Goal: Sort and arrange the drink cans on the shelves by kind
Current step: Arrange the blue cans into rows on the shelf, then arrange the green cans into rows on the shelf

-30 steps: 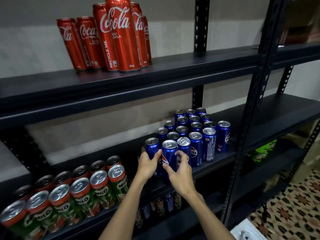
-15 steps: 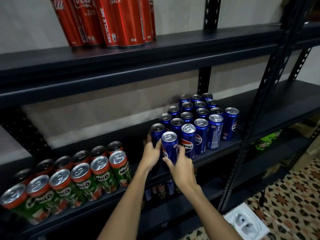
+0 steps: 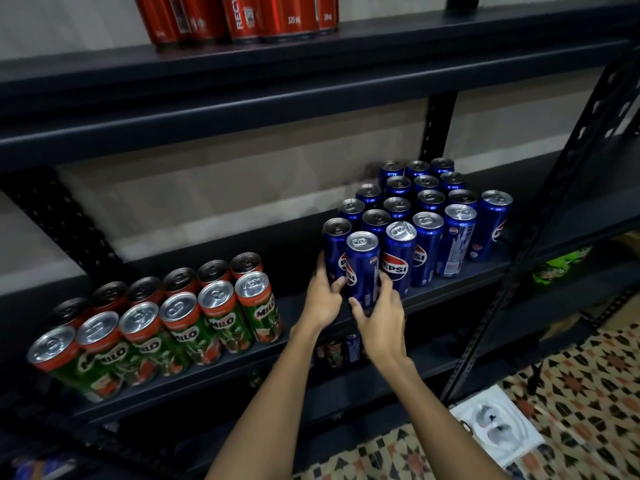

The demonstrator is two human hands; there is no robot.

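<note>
Your left hand: your left hand (image 3: 323,299) is at the front edge of the middle shelf (image 3: 304,209), fingers curled round the lower part of the leftmost blue can (image 3: 335,249), with the thumb reaching across toward the can beside it.
Your right hand: your right hand (image 3: 379,315) sits just right of the left one, thumb and fingers pinching the bottom of the front blue can (image 3: 362,268) from below and from its right side.
Front blue can: it stands upright at the very front of the middle shelf, ahead of the others, touching the leftmost blue can on its left and close against the can marked PEPSI (image 3: 398,259) on its right.
Blue cans: the rest of the blue cans (image 3: 426,202) stand upright in rows running back toward the wall, on the right part of the middle shelf; one can (image 3: 490,225) stands alone at the far right of the block.
Green cans: the green and red cans (image 3: 166,323) stand in two rows on the left part of the same shelf, well apart from the blue ones.
Red cans: the tall red cans (image 3: 242,15) stand grouped on the top shelf (image 3: 346,67), above and to the left; only their lower halves show.
Lower shelf: a few small cans (image 3: 341,348) show dimly below, between your wrists; their kinds are hard to tell.
Floor: a patterned floor (image 3: 571,393) lies at the lower right, with a white packet (image 3: 498,427) on it near the rack's upright post (image 3: 540,237).
</note>
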